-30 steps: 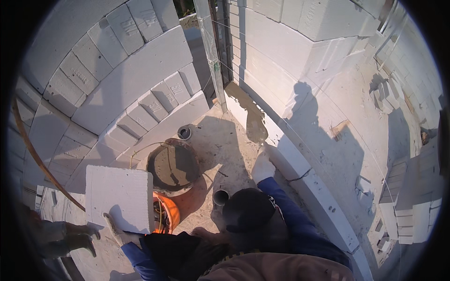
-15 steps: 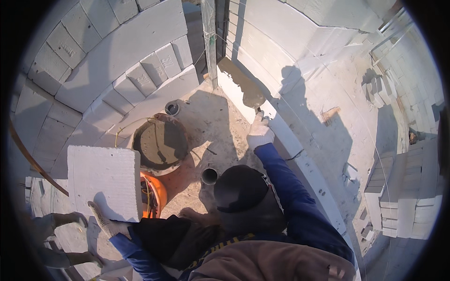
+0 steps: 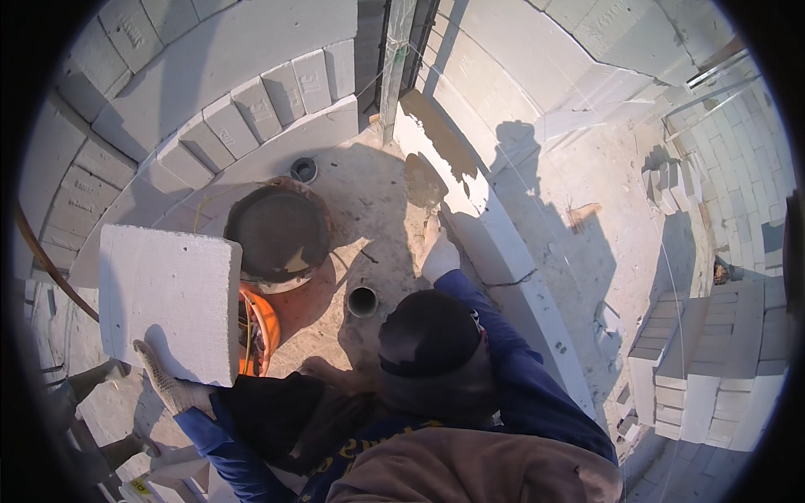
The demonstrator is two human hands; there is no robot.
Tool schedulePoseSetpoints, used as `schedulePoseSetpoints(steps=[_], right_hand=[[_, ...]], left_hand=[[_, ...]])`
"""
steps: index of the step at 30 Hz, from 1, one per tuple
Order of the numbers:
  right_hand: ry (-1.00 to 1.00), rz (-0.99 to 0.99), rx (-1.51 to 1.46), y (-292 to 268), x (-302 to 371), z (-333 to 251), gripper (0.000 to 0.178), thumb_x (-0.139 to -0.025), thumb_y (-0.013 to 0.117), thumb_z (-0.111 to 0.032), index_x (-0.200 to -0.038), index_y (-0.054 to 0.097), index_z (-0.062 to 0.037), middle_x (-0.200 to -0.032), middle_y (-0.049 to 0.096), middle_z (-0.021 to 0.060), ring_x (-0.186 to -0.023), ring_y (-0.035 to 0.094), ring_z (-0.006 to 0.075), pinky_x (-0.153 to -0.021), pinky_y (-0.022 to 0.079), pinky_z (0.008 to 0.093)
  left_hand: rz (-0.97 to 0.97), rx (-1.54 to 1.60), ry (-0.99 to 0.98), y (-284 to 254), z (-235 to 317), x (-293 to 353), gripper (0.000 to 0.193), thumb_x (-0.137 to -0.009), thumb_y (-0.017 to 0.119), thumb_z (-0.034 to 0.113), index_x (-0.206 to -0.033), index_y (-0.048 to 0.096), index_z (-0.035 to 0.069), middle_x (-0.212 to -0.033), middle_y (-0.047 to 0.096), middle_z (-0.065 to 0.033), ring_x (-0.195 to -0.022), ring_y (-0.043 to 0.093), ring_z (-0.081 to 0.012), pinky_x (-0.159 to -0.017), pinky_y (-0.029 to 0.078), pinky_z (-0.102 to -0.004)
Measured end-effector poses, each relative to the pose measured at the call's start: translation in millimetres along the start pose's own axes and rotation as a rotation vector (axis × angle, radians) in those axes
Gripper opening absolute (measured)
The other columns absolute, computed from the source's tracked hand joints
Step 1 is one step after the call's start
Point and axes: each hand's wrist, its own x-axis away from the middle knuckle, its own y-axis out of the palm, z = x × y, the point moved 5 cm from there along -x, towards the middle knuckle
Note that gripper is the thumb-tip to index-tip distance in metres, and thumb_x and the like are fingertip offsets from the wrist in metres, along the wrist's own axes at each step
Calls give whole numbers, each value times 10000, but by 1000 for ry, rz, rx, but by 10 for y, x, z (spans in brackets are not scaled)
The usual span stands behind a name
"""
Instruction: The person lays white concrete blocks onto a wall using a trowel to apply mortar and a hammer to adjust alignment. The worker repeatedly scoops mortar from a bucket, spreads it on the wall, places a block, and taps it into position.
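My gloved left hand [image 3: 168, 381] grips the lower edge of a large white aerated concrete block [image 3: 172, 302], its fingers lying along the lower left corner. A trowel [image 3: 424, 181], its blade grey with mortar, is in my gloved right hand [image 3: 438, 254]. The blade is beside the inner face of a low course of white blocks [image 3: 495, 243]. Grey mortar [image 3: 443, 138] coats the far stretch of that course's top, with a ragged edge and some running down the side. Left of the trowel stands a round bucket of mortar [image 3: 278, 233].
An orange bucket [image 3: 264, 327] holding items stands by the mortar bucket. Pipe stubs [image 3: 362, 300] [image 3: 303, 170] rise from the floor. A post [image 3: 397, 67] and strings stand at the far corner. Another person's legs [image 3: 88, 381] show at left; stacked blocks [image 3: 713, 360] at right.
My right hand has drawn the trowel left and toward me, off the course's top to its inner side. The block in my left hand has shifted slightly left and up in view.
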Motion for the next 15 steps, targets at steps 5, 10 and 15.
schedulePoseSetpoints(steps=[5, 10, 15], right_hand=[[-37, -203, -79, 530, 292, 671, 611, -956, 718, -381, -1387, 543, 14, -1098, 739, 262, -1031, 719, 466, -903, 573, 525], [-246, -99, 57, 348, 346, 292, 609, -940, 768, -416, -1405, 614, -54, -1214, 731, 181, -1127, 702, 429, -968, 562, 474], [-536, -423, -683, -1246, 165, -1532, 815, -964, 707, -581, -1538, 500, -41, -1453, 610, 209, -1278, 629, 322, -1027, 530, 423]], left_hand=[[-35, 58, -47, 108, -62, 112, 836, -971, 750, 543, -1574, 438, 54, -1502, 575, -155, -1346, 584, -339, -1124, 513, -528], [-4, -26, 14, 381, -91, 277, 810, -976, 748, 535, -1573, 449, 75, -1489, 582, -146, -1335, 594, -337, -1103, 528, -520], [-164, -55, -160, 705, -209, 409, 710, -981, 751, 518, -1472, 551, 47, -1391, 650, -125, -1283, 636, -296, -1105, 526, -490]])
